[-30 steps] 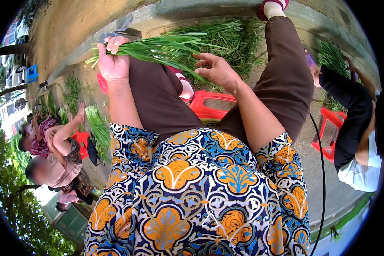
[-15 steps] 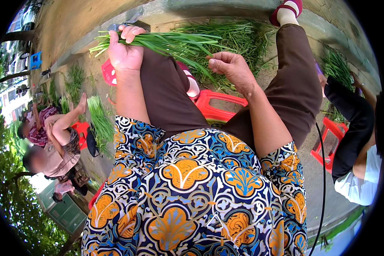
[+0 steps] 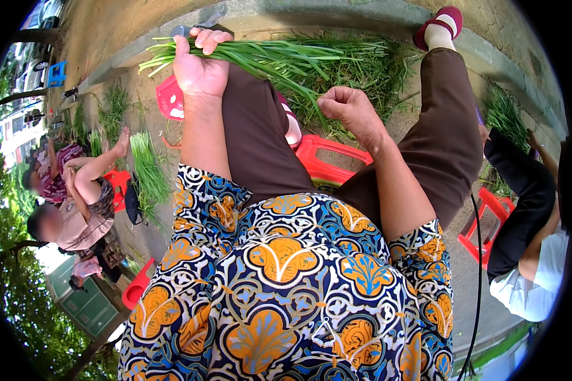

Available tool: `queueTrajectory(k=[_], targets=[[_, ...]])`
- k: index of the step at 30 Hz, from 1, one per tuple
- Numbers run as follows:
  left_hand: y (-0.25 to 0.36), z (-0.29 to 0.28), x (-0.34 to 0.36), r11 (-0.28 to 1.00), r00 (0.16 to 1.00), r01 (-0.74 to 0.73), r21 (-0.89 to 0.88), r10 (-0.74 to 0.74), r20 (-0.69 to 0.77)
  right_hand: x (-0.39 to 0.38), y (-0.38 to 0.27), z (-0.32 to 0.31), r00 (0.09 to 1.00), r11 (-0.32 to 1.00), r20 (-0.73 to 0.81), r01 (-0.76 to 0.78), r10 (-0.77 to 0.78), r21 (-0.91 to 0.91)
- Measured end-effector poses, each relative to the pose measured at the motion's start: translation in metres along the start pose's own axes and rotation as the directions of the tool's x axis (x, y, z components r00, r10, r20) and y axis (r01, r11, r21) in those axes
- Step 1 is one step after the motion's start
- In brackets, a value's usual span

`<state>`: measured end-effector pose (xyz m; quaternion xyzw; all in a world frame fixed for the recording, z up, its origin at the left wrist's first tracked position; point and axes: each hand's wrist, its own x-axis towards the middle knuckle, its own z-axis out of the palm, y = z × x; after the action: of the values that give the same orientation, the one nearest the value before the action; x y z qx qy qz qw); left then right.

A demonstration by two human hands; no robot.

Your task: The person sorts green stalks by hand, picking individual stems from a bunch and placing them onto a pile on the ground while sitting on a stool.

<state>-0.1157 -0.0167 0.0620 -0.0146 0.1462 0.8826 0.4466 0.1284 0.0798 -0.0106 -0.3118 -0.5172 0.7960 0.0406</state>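
My left hand is raised over my left knee, its fingers wrapped round a bunch of garlic chives. The pale cut ends stick out to the left; the long green leaves fan to the right, some drooping. At those drooping tips is my right hand, thumb and fingers pressed together. Whether a leaf lies in that pinch I cannot make out. Below both hands, a heap of loose green leaves covers the ground between my feet.
A red plastic stool stands between my legs. A concrete kerb runs beyond the heap. More chives lie at left near two seated people. Another person sits at right by a red stool. A black cable hangs at right.
My right hand has closed its fingers more and dropped slightly, to the right. The left hand and its bunch sit a little higher and further right in the view, which has shifted.
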Motion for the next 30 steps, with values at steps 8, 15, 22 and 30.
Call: queueTrajectory(k=[8, 15, 22, 30], targets=[[-0.010, 0.000, 0.002, 0.988, 1.000, 0.015, 0.155, -0.017, 0.013, 0.009, 0.003, -0.001, 0.967, 0.968, -0.208, -0.096, 0.145, 0.231], [-0.017, -0.003, 0.005, 0.963, 1.000, 0.005, 0.268, -0.003, -0.007, 0.014, 0.011, -0.001, 0.899, 0.939, -0.328, -0.201, 0.290, 0.279], [-0.007, -0.006, 0.007, 0.982, 0.999, -0.024, 0.187, 0.017, 0.037, 0.008, 0.000, -0.003, 0.846, 0.666, -0.527, -0.350, -0.076, -0.658], [-0.006, -0.001, 0.006, 1.000, 0.999, 0.014, 0.013, -0.014, 0.031, 0.010, 0.021, -0.013, 0.941, 0.814, -0.332, -0.141, -0.067, -0.564]])
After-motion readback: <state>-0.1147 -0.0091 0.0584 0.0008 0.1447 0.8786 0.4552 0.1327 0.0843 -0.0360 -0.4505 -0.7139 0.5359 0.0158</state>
